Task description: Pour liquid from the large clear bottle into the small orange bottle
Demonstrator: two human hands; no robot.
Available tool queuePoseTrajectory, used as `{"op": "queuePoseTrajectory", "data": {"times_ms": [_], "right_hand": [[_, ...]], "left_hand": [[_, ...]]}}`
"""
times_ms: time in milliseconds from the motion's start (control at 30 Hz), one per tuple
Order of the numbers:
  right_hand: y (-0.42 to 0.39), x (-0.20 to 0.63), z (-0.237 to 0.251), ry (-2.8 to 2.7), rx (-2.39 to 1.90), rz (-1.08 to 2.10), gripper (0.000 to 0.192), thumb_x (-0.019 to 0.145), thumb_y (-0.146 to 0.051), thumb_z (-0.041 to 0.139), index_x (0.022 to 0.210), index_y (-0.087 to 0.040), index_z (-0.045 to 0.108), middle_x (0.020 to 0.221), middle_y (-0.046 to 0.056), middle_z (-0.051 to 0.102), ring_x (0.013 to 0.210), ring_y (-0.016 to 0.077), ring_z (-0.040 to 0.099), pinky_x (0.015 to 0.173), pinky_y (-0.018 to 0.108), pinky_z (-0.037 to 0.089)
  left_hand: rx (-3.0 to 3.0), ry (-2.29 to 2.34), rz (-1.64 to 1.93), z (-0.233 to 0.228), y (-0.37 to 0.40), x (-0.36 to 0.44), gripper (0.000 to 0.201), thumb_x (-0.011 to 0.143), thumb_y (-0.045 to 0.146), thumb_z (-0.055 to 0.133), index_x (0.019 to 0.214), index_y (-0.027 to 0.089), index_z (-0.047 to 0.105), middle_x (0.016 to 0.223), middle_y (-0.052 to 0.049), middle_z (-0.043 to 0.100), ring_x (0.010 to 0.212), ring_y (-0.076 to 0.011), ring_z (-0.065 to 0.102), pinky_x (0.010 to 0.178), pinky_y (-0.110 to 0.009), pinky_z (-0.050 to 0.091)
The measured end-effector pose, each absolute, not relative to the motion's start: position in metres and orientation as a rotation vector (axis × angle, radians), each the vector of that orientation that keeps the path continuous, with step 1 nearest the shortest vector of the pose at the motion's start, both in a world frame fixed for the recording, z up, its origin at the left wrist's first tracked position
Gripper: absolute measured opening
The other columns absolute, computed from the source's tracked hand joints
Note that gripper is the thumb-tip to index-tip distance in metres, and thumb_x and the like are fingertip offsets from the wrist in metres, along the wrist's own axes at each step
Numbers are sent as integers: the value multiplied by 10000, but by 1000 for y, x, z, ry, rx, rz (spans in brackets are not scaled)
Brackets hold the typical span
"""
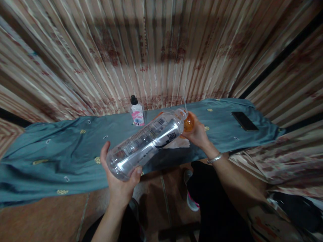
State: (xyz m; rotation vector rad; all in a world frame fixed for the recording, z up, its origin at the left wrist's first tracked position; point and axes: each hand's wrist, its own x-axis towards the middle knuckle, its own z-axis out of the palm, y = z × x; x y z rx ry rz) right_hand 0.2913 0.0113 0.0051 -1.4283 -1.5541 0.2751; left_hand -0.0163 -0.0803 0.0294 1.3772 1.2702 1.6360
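The clear bottle (148,144), its fine print (133,141) too small to read, partly hides the orange container (189,124)

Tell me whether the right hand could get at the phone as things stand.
Likely yes, if it lets go first: the right hand holds the orange item by the bottle, but nothing visible blocks the way to the phone, lying on the cloth to its right.

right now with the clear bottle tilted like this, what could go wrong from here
Slip: the left grip holds the clear bottle around its glossy base, so it could slide.
Spill: its neck sits by the orange item in the right grip; any liquid, hard to make out, might drip on the cloth.
Knock: the pink-labelled bottle stands upright nearby, so a swing could topple it.
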Motion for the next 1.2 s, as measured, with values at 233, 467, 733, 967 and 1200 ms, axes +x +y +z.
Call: {"op": "queuePoseTrajectory", "data": {"times_ms": [233,467,733,967,1200], "right_hand": [[12,290,5,-1546,-1408,286,867,664,-389,881,1436,-239,516,1375,134,717,1312,371,679,1164,564,519],[12,289,5,-1539,-1431,289,891,654,-404,877,1442,-220,505,1388,154,703,1326,388,666,1172,571,507],[11,289,7,-1540,-1433,289,885,658,-419,871,1438,-217,503,1358,153,719,1290,383,691,1146,554,531],[12,289,5,-1541,-1421,269,873,660,-387,888,1436,-247,515,1373,134,718,1262,365,711,1124,538,555],[12,290,4,-1546,-1411,275,897,651,-379,901,1446,-249,508,1390,133,709,1294,370,690,1148,551,533]], "left_hand": [[1392,1275,1648,29,-79,-19,1123,609,510,928,1522,213,346,1117,-84,618,838,-230,684,648,-341,597],[1380,1247,1648,25,-81,-17,1100,640,520,917,1544,249,353,1165,-90,631,884,-233,680,697,-361,611],[1363,1250,1643,25,-83,-13,1098,651,525,918,1551,256,349,1177,-90,638,899,-235,680,714,-369,610],[1344,1283,1642,28,-85,-9,1087,652,545,906,1545,261,354,1166,-85,635,887,-227,672,714,-375,610],[1413,1276,1626,23,-82,-17,1089,654,534,911,1539,230,354,1186,-114,649,900,-248,692,723,-397,623]]}}
